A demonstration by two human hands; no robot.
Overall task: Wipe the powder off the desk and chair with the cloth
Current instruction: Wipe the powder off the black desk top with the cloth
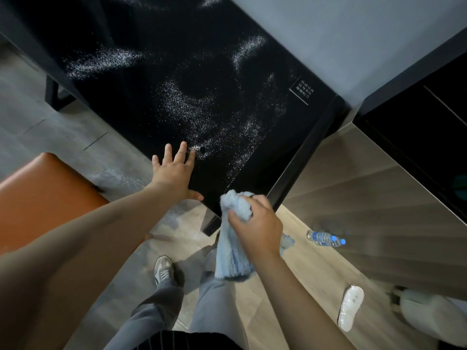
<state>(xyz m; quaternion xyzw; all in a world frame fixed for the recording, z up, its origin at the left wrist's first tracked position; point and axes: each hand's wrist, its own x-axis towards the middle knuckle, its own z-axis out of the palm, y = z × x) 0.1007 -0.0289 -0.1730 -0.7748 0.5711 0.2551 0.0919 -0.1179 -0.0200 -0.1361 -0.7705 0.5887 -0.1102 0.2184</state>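
Observation:
The black desk (156, 34) fills the upper middle of the view, streaked with white powder (187, 107) from its near corner to the far side. My left hand (174, 170) lies flat on the near edge of the desk, fingers spread and straight, fingertips at the powder. My right hand (255, 221) grips a bunched light blue cloth (233, 256) just off the desk's near corner, and the cloth's loose end hangs down over my leg. The orange chair seat (43, 195) is at the left, beside the desk.
A plastic water bottle (326, 238) lies on the wooden floor to the right. A white slipper (351, 306) and a white fluffy object (427, 314) lie at the lower right. A dark cabinet (417, 137) stands to the right. My feet are below.

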